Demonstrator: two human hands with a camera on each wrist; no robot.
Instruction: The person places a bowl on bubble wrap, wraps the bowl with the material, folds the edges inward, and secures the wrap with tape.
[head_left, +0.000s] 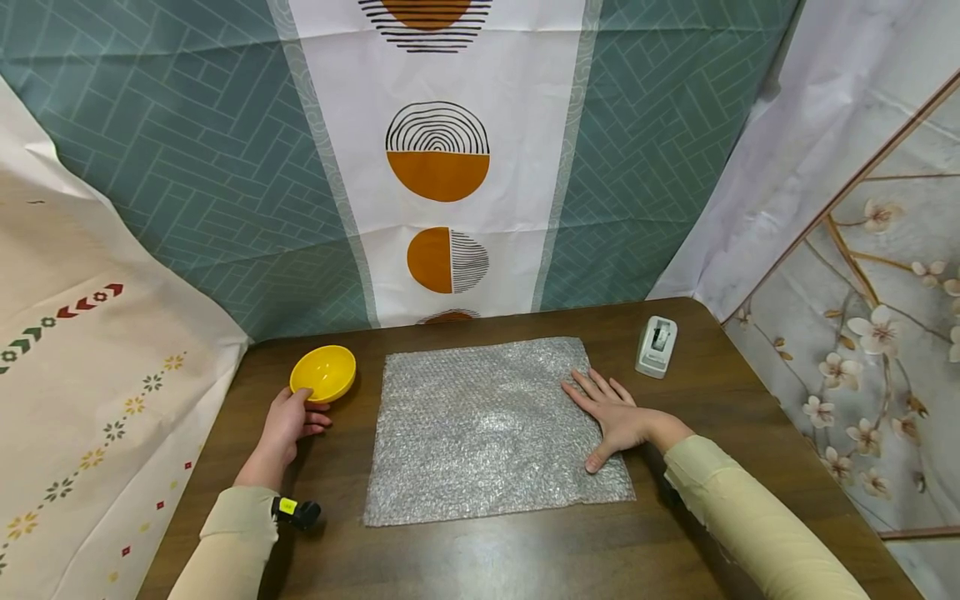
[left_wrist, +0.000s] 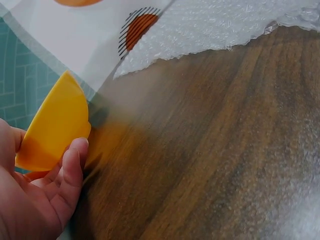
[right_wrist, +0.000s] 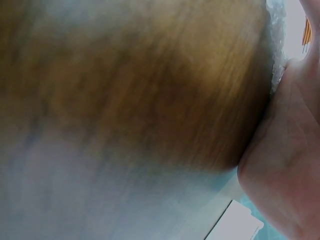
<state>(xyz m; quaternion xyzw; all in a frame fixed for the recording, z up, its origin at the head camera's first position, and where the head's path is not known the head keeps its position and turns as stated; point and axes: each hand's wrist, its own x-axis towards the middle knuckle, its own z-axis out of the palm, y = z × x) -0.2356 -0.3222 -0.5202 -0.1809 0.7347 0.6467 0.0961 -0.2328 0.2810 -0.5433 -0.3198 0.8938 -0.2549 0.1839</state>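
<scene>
At the back left of the table, my left hand [head_left: 291,421] pinches the near rim of a yellow bowl [head_left: 333,371], thumb inside and fingers beneath. The left wrist view shows the bowl [left_wrist: 60,125] tilted, its base toward the wood. A sheet of bubble wrap [head_left: 480,433] lies flat across the middle of the table. My right hand [head_left: 615,417] rests on the sheet's right side with fingers spread and straight. In the right wrist view only part of that palm [right_wrist: 290,165] shows, beside a strip of bubble wrap [right_wrist: 276,45].
A white tape dispenser [head_left: 657,347] stands at the back right of the brown wooden table [head_left: 465,558]. Patterned cloths hang behind the table [head_left: 637,125] and along both sides. A black wrist camera [head_left: 298,512] sticks out from the left sleeve.
</scene>
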